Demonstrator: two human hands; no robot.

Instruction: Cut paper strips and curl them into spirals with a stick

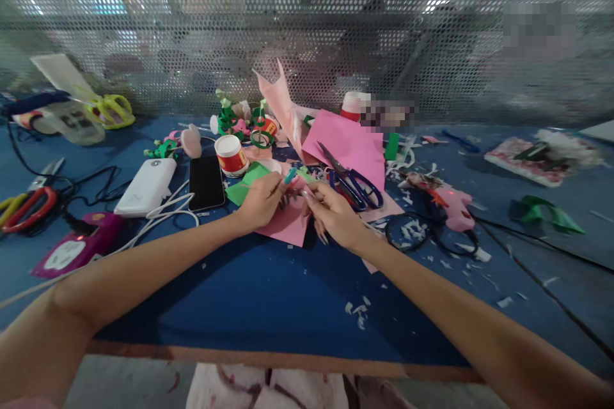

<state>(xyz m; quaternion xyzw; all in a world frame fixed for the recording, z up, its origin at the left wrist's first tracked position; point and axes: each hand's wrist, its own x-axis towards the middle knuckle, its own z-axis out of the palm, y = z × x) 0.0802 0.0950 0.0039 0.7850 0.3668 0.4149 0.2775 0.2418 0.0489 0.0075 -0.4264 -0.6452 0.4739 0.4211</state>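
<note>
My left hand [261,199] is closed, with a small teal stick-like thing [290,175] sticking up from its fingers. Close beside it my right hand [334,212] pinches at something thin and pinkish, too small to name. Both hands are above a pink paper sheet [283,230]. A green paper piece [250,180] lies by my left hand. Just beyond my right hand, blue-handled scissors [352,182] rest on a larger pink sheet [348,140]. A red-and-white tub [231,156] stands behind the green paper.
Left are a phone [206,183], a white power bank [146,186], a purple extension socket [77,244] and red-handled scissors [31,208]. Green paper curls [228,118] stand at the back. Right lie a pink glue gun [456,208], its cable and paper scraps. A perforated metal panel [297,32] rises behind.
</note>
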